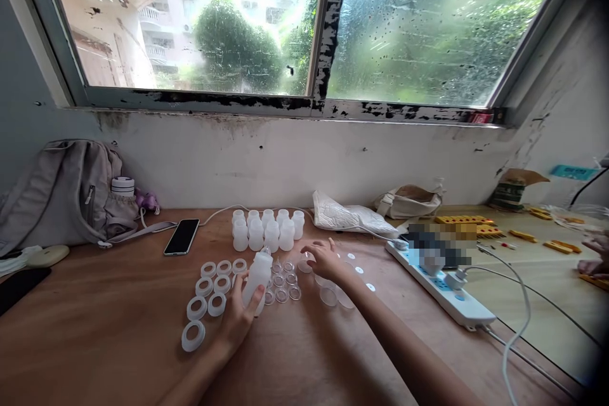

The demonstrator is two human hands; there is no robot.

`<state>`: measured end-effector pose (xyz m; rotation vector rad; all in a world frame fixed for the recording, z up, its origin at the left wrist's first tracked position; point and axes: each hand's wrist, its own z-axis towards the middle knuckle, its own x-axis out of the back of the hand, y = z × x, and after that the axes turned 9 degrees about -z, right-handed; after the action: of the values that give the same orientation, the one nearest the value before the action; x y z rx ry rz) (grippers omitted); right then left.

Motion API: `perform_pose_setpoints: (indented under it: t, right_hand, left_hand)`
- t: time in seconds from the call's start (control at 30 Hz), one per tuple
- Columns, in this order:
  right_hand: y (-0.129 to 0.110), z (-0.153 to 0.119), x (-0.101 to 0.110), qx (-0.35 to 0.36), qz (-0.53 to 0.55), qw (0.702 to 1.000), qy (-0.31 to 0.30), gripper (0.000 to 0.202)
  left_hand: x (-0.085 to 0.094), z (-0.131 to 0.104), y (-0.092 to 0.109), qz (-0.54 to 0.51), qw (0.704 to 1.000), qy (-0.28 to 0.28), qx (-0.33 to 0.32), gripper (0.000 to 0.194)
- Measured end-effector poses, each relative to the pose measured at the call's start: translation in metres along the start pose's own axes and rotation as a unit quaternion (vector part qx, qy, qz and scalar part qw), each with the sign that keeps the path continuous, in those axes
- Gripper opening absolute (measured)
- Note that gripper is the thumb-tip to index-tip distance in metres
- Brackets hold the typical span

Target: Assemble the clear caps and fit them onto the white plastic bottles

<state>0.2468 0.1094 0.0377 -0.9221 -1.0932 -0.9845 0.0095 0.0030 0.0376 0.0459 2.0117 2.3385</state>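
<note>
My left hand (236,318) is closed around a translucent white plastic bottle (257,278), tilted with its top up. A small clear piece seems to sit at the bottle's mouth. Fingers apart, my right hand (324,261) reaches over a clear round cap (304,264); whether it touches the cap I cannot tell. More clear caps (328,295) lie partly under my right wrist. Small clear ring-shaped pieces (281,294) stand in rows between the hands. White screw rings (217,304) lie in rows left of my left hand. Several similar bottles (255,238) stand grouped behind.
Small white discs (359,270) lie right of my right forearm. A white power strip (440,285) with cables crosses the table's right side. A phone (181,237), a grey backpack (76,196) and a white padded packet (349,216) are farther back. Another person's hand (594,254) shows at far right.
</note>
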Motion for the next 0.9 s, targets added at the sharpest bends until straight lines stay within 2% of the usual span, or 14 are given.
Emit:
perform_pose_setpoints:
  t: [0.07, 0.17, 0.23, 0.33, 0.4, 0.5, 0.67, 0.9]
  right_hand:
    - [-0.002, 0.0, 0.0, 0.006, 0.018, 1.0, 0.017, 0.024]
    - [-0.014, -0.004, 0.008, -0.013, 0.143, 0.981, 0.13, 0.016]
    - [-0.024, -0.012, 0.013, -0.045, 0.275, 0.939, 0.201, 0.021]
    - [-0.039, -0.027, 0.013, -0.088, 0.41, 0.874, 0.246, 0.023]
    - [-0.048, -0.038, 0.008, -0.096, 0.447, 0.855, 0.246, 0.022]
    - [-0.059, -0.049, -0.003, -0.094, 0.479, 0.843, 0.227, 0.021]
    - [-0.067, -0.06, -0.009, -0.074, 0.481, 0.855, 0.18, 0.02]
    - [-0.071, -0.065, -0.006, -0.064, 0.507, 0.847, 0.148, 0.015]
  left_hand:
    - [0.001, 0.0, 0.001, 0.018, 0.999, 0.007, -0.027, 0.036]
    - [0.002, 0.001, 0.002, 0.057, 0.997, 0.017, -0.057, 0.034]
    - [0.003, 0.002, 0.002, 0.078, 0.994, 0.02, -0.067, 0.033]
    - [0.005, 0.003, 0.003, 0.077, 0.995, 0.026, -0.058, 0.037]
    - [0.007, 0.003, 0.003, 0.073, 0.996, 0.026, -0.037, 0.039]
    - [0.009, 0.005, 0.0, 0.078, 0.997, 0.013, -0.025, 0.037]
    - [0.014, 0.009, -0.002, 0.081, 0.996, -0.01, -0.032, 0.036]
    - [0.024, 0.013, 0.002, 0.098, 0.994, -0.049, -0.027, 0.032]
